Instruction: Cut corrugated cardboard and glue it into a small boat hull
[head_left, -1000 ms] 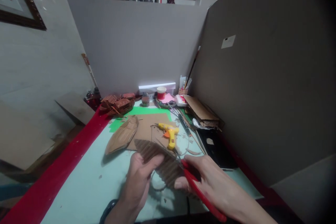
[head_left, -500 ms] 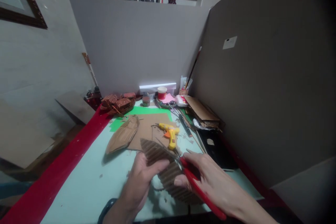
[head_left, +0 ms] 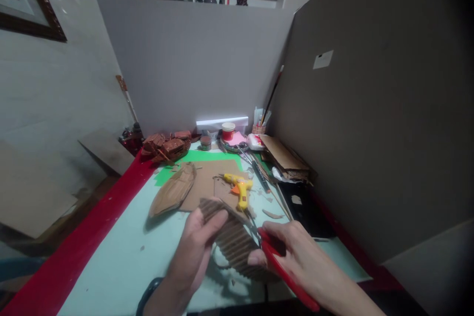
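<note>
My left hand (head_left: 196, 249) pinches the upper left end of a ribbed, corrugated cardboard piece (head_left: 237, 247), its thumb on top. Red-handled scissors (head_left: 283, 269) are gripped in my right hand (head_left: 301, 256), their blades against the upper right edge of that cardboard. My right thumb rests near the cardboard's face. Just beyond the blades a yellow glue gun (head_left: 241, 190) lies on a flat brown cardboard sheet (head_left: 202, 182). Left of it sits a leaf-shaped cardboard form (head_left: 172, 192).
Reddish-brown pieces (head_left: 168, 147) are heaped at the back left. A cardboard stack (head_left: 287, 158) and a black panel (head_left: 307, 212) lie on the right. Behind stand a red-and-white tub (head_left: 228, 131) and a brush holder (head_left: 259, 128). Grey boards (head_left: 200, 59) enclose the back and right.
The scissors' blades and the cardboard have shifted slightly. My left hand has moved a little left, and a curved scrap now shows on the table beyond my right hand.
</note>
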`<control>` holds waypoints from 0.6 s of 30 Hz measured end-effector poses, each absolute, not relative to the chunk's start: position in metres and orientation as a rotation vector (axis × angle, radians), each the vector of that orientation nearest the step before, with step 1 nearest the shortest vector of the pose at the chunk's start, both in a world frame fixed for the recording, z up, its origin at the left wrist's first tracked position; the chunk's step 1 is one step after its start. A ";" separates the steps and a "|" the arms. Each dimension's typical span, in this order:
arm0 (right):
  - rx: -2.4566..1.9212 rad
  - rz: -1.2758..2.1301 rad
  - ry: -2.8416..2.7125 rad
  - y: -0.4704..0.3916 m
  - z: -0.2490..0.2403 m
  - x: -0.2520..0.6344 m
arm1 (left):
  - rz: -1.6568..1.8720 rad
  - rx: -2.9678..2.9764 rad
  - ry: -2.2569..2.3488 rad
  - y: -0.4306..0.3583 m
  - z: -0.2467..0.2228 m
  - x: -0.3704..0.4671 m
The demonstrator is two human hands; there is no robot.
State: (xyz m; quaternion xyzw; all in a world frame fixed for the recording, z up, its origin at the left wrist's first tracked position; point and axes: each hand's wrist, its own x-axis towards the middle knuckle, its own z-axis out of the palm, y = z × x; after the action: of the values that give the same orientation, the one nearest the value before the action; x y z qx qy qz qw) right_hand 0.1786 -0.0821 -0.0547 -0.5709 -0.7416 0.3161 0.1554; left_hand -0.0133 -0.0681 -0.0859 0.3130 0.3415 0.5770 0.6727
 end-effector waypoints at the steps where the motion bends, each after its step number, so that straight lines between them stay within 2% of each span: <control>1: -1.644 0.901 -2.120 -0.083 -0.054 0.179 | 1.323 0.712 0.767 -0.068 -0.085 -0.013; 11: -1.590 0.834 -2.167 -0.086 -0.044 0.182 | 1.235 0.931 0.755 -0.072 -0.076 -0.011; 18: -1.644 0.808 -2.163 -0.089 -0.051 0.188 | 1.200 0.866 0.717 -0.069 -0.080 -0.011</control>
State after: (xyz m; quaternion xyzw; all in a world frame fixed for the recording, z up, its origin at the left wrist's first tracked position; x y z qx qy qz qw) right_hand 0.1876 -0.0889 -0.0514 -0.5733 -0.7540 0.2819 0.1530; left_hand -0.0114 -0.0692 -0.0801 0.3858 0.3197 0.5345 0.6806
